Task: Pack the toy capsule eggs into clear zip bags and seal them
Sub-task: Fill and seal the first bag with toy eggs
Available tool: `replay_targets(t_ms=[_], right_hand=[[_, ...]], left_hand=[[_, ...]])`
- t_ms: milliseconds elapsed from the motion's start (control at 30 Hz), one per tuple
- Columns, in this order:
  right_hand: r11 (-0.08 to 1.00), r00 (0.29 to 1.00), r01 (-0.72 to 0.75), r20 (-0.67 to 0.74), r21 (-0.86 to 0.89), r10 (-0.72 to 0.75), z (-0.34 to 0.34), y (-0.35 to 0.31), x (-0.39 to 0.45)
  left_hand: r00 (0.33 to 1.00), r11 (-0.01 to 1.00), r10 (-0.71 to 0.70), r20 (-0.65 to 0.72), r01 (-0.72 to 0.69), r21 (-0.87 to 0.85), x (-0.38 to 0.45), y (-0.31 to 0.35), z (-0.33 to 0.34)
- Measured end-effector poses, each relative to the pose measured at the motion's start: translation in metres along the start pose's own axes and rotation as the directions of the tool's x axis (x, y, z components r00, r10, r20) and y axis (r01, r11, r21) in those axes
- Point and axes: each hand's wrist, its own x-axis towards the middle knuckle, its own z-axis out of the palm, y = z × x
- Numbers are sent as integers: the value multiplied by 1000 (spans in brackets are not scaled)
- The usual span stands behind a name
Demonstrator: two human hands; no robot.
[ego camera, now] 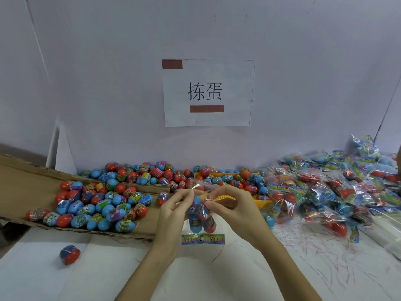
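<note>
Now both hands (173,210) (230,205) on zip bag (200,216)

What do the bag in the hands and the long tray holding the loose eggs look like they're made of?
Bag: thin clear plastic film, glossy; the eggs show through and it crinkles with glints. Tray: brown corrugated cardboard, matte, with a rough, frayed front edge.

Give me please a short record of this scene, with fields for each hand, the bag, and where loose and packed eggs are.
left hand: pinches bag top, left side
right hand: pinches bag top, right side
clear zip bag: held above table, eggs inside, seal state unclear
loose eggs: on cardboard sheet, in yellow tray
lone egg: on table, near left
packed bags: heaped at right
</note>
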Motion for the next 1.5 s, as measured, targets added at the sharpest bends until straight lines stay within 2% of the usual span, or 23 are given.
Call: replay_targets(t_ms=[200,533,667,800,900,967,1100,1200,1300,1367,1433,1500], right_hand=[[982,999,39,21,-187,-35,-5,-3,0],[964,984,164,101,-210,-146,-14,-6,-3],[945,986,161,80,-284,-144,-18,-3,0],[923,977,208,37,-324,-208,-18,-5,-2],[903,970,237,40,-358,-239,-14,-5,-4],[921,975,219,25,-322,-223,-12,-3,-4],[955,981,179,-29,-237,-192,-9,3,-1],[963,976,184,-81,-198,-203,-7,1,-2],[976,963,167,-188,-136,-191,2,-3,-4],[995,967,102,-236,-1,-99,7,-4,-4],[985,987,-28,-150,168,53,10,-6,-4],[975,994,-90,-36,205,100,13,-7,-5]], left_hand=[[996,997,-63,-57,60,-51,2,-1,-2],[998,994,-41,-55,36,-99,1,2,-3],[996,994,-78,-30,75,-82,2,2,-3],[993,980,-113,27,116,-161,1,6,-2],[996,992,-87,15,88,-91,0,4,0],[999,998,-53,11,54,-35,0,2,0],[999,997,-48,-23,47,-55,2,2,-1],[992,980,-117,-43,108,-169,3,0,0],[984,947,-167,-58,143,-287,-1,-4,3],[984,942,-160,-75,129,-309,-2,-5,6],[980,931,-173,-95,131,-342,-2,-5,5],[977,926,-190,-95,146,-348,-2,-5,4]])
